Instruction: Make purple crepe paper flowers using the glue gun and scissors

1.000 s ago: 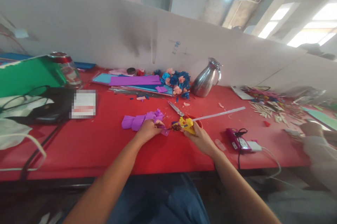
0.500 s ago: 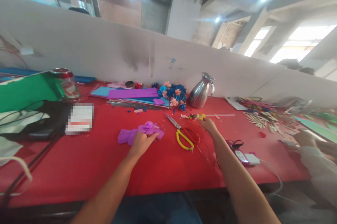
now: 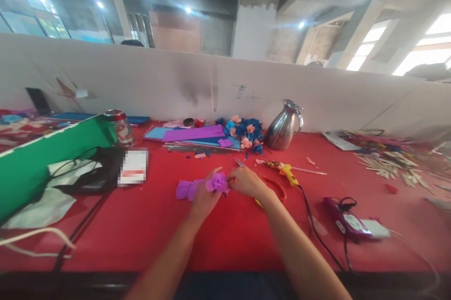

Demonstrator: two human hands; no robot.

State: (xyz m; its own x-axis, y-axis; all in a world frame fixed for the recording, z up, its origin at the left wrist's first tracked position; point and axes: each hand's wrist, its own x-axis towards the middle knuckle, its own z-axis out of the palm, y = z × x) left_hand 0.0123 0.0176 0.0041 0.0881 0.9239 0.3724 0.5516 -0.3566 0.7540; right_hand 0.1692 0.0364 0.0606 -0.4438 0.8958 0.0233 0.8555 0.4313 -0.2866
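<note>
In from the bench front edge, the left hand gripped a crepe-paper flower; the right hand, pinch unclear, seemingly shaped it, next needing gentleness.

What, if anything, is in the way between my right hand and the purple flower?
Nothing visible. Your right hand is right beside the purple flower; whether it touches is unclear. Your left hand holds the flower. The scissors, partly hidden by your right arm, and the yellow glue gun aren't in between.
</note>
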